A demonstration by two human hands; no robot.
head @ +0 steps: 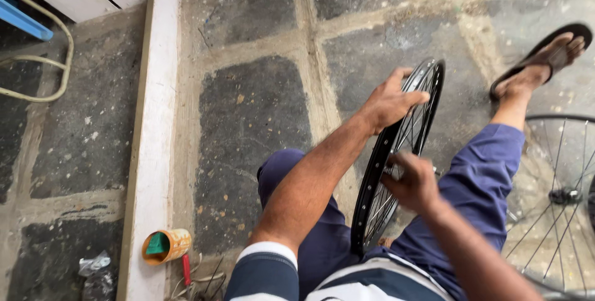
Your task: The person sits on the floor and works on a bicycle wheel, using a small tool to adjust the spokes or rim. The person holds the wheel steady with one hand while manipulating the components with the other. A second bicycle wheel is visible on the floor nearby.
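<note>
Your left hand (392, 100) grasps the upright black spoked metal wheel rim (379, 183) at its top; below, your right hand (414, 182) pinches its spokes.

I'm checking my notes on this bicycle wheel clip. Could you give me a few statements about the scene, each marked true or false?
1. The left hand grips the top of the black wheel rim. True.
2. The right hand rests on the floor. False: it is at the spokes of the rim, though blurred.
3. The rim lies flat on the ground. False: it stands upright between the person's legs.
4. A second spoked wheel lies at the right. True.
5. An orange can lies on its side at lower left. True.
</note>
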